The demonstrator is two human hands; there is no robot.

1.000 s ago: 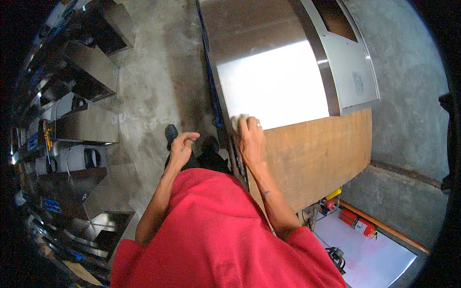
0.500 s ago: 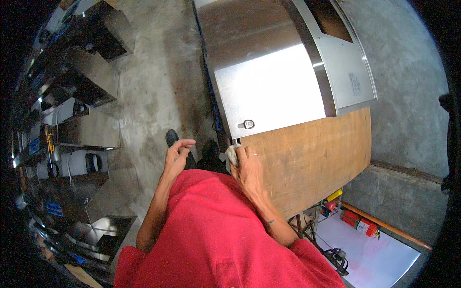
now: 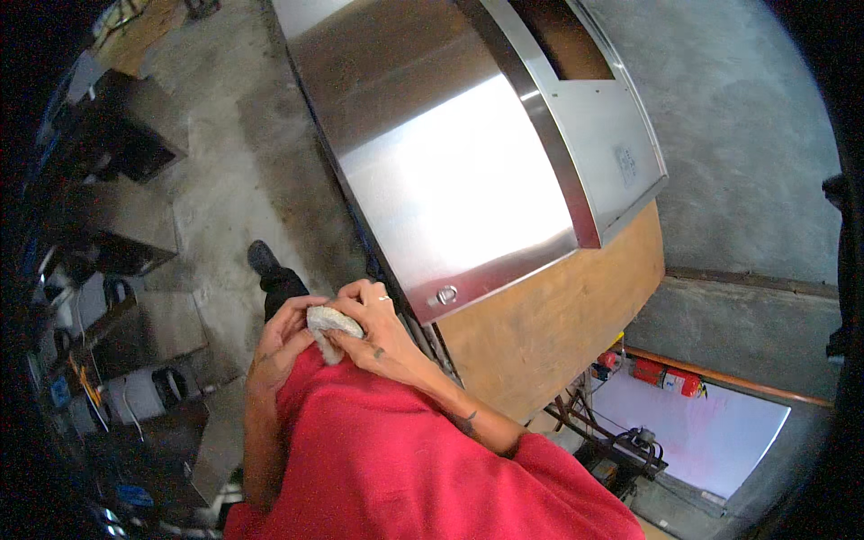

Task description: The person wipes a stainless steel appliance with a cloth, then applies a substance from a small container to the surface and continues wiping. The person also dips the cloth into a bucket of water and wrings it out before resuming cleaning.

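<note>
A: Where's the pale rag?

B: Bunched between the two hands, in front of the red shirt, clear of the steel unit.

A: How are they gripping it?

B: The left hand is partly closed, thumb and fingers pinching the rag's left edge. The right hand is curled more tightly over its other side. Neither palm shows.

A: What could go wrong?

B: I'd say a loose fold could slip from the left fingertips, since they have only an edge, and the rag might drop to the concrete floor and pick up grit. Grit could scratch that shiny panel. The unit's near corner looks sharp too; a careless swing of the right hand could catch it.

A: Anything in the way?

B: The oval fitting near that corner could snag cloth. The unit lies over a wooden tabletop, whose edge runs close by the right forearm. Well apart are the steel boxes on the left, and a red fire extinguisher and white board on the right.
</note>
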